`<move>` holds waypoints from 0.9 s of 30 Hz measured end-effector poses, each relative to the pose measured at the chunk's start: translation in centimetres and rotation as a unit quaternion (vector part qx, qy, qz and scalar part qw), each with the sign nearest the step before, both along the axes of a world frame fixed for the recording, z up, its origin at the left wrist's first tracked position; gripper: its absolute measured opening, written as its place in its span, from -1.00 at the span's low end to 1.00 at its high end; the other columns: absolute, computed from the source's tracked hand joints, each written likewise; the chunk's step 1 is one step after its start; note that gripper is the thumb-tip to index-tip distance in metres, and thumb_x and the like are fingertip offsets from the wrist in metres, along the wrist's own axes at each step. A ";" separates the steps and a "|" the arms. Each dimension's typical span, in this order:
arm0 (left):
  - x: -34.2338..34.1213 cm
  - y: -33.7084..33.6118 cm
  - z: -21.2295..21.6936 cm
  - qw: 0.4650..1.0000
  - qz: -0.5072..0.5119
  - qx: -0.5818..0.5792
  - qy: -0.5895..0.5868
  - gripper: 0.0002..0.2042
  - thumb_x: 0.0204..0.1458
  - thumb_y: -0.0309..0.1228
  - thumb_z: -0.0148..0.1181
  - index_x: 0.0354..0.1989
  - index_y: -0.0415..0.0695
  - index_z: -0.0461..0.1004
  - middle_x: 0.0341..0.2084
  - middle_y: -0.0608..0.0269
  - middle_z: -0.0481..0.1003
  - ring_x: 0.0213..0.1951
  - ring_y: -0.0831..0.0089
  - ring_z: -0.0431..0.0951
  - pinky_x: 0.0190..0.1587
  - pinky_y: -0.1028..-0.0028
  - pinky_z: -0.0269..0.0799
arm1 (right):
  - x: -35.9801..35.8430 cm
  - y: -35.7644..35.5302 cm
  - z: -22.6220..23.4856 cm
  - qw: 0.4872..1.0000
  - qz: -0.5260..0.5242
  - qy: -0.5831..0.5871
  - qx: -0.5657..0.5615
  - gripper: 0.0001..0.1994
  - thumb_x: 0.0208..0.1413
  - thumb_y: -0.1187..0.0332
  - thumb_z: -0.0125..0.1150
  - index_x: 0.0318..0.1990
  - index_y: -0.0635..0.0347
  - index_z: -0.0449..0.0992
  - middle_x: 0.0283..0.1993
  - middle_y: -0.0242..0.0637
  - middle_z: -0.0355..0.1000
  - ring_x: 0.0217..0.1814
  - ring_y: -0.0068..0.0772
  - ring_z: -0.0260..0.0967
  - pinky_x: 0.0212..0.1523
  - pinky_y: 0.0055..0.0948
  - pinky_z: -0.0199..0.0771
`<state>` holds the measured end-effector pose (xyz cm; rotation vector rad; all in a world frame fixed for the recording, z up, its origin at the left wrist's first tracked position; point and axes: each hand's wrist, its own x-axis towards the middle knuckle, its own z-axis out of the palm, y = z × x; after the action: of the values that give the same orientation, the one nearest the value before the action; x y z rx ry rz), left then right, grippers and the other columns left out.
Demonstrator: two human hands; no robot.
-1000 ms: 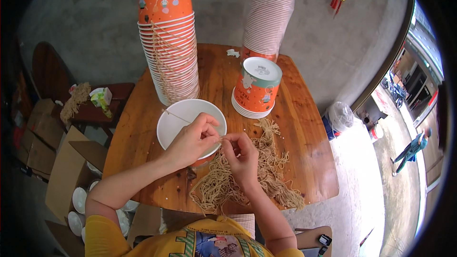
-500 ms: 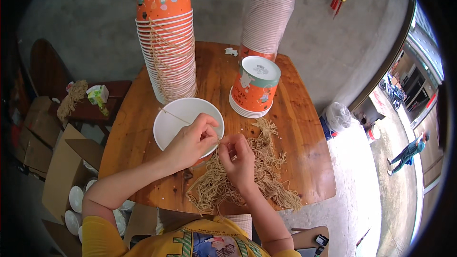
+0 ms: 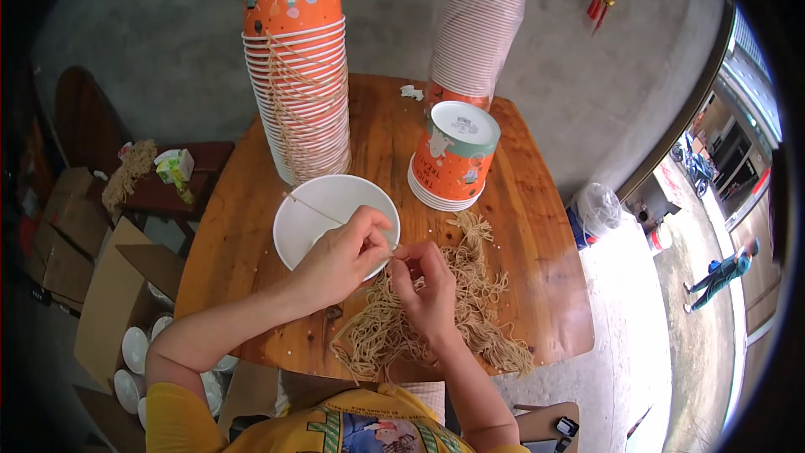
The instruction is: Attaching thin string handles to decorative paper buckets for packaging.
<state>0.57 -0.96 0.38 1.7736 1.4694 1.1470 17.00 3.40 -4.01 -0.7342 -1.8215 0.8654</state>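
Note:
A white-lined paper bucket (image 3: pixel 293 231) stands with its mouth up at the near middle of the wooden table. A thin tan cord (image 3: pixel 314 209) runs from its far-left rim across the mouth to my hands. My left hand (image 3: pixel 345 253) is over the bucket's right side, fingers pinched on the cord. Close beside it, my right hand (image 3: pixel 426 285) pinches the cord near the bucket's near-right rim, fingertips almost touching the left's. The exact spot between the fingertips is too small to make out. Below my right hand lies a heap of loose tan cords (image 3: pixel 377 331).
A tall stack of orange buckets (image 3: pixel 306 101) with cord handles rises at the back left. Upside-down buckets (image 3: pixel 457 159) and a plastic-wrapped stack (image 3: pixel 478 29) stand back right. An open carton (image 3: pixel 109 327) of white-lined buckets sits left of the table (image 3: pixel 549 285). Outside, a person (image 3: pixel 721 275) walks.
The view has shifted slightly, moving everything a little right. Both my hands keep their pinch on the cord at the rim, with only small finger movement.

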 end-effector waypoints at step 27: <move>-0.1 0.3 0.3 0.992 -0.012 0.058 0.113 -0.81 0.17 -0.53 0.06 -0.08 -0.21 0.28 -0.39 0.17 0.46 -0.31 0.29 0.52 -0.19 0.35 0.45 | 0.3 1.1 0.4 0.998 -0.002 -0.044 0.037 -0.85 0.02 0.55 0.29 -0.29 0.27 0.42 -0.38 -0.34 0.40 -0.46 -0.55 0.39 -0.41 -0.55 0.43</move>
<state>0.44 -0.63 0.73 2.0527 1.5293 1.0675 17.31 4.46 -3.59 -0.7404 -1.9190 0.7692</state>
